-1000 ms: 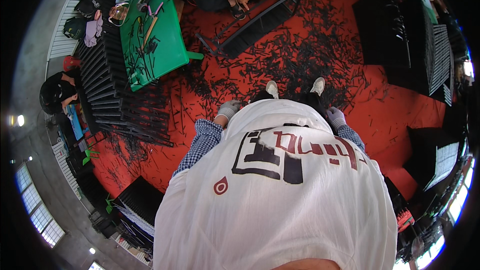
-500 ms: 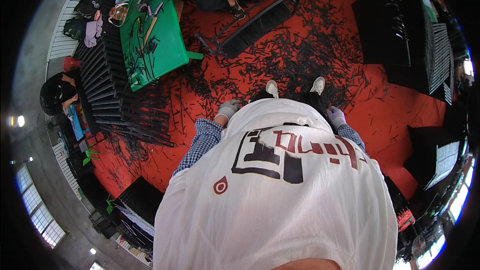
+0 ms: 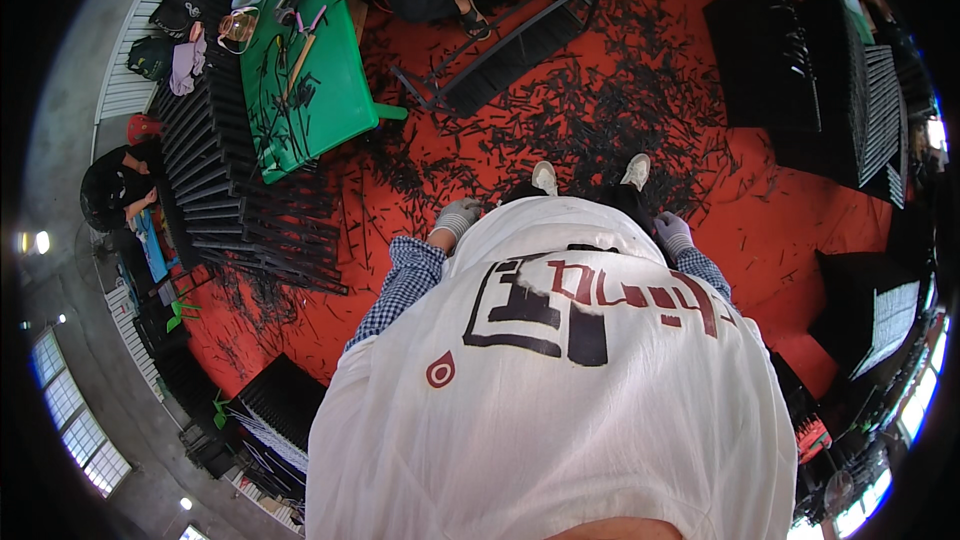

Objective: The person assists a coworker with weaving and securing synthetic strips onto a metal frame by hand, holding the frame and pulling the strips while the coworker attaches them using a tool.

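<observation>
One left hand (image 3: pixel 459 216), one right hand (image 3: pixel 673 231), both gloved; I cannot tell either grip's opening or hold. One green worktop (image 3: pixel 338 95) stands left.

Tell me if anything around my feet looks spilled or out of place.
Yes: black strips lie scattered loosely across the red floor, thickly just ahead of your pale shoes, pointing every which way rather than gathered in a pile. More dark pieces lie strewn on the green table.
</observation>
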### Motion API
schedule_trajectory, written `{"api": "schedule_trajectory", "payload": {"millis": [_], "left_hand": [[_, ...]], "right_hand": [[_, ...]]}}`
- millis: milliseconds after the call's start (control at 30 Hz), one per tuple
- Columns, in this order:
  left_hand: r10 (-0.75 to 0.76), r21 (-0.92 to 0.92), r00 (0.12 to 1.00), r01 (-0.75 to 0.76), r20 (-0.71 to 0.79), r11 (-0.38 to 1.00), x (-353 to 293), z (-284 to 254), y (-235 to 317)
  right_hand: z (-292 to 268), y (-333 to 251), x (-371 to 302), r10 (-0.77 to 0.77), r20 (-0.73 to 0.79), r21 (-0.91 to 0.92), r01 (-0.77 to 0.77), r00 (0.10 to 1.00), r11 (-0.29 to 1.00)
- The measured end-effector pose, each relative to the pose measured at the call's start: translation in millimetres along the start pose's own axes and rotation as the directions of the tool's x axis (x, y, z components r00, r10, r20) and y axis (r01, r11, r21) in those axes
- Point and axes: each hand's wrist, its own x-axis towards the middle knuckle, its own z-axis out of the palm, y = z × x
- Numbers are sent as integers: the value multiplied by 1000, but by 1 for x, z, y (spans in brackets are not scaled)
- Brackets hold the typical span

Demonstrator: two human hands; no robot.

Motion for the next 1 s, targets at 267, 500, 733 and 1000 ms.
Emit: {"api": "schedule_trajectory", "payload": {"millis": [267,500,733,1000], "left_hand": [[-2,-10,1000,2,-15,1000,4,2,0],[36,-4,999,-36,16,999,4,1,-5],[32,32,999,-32,-1,999,3,-1,0],[67,36,997,-68,24,997,8,0,-4]], "right_hand": [[-11,-18,-11,-11,-42,24,12,999,1000],[-2,-3,-3,27,-2,24,-27,1000,999],[1,-1,1,-2,-10,17,2,1000,1000],[5,2,4,-1,-12,-20,1,1000,1000]]}}
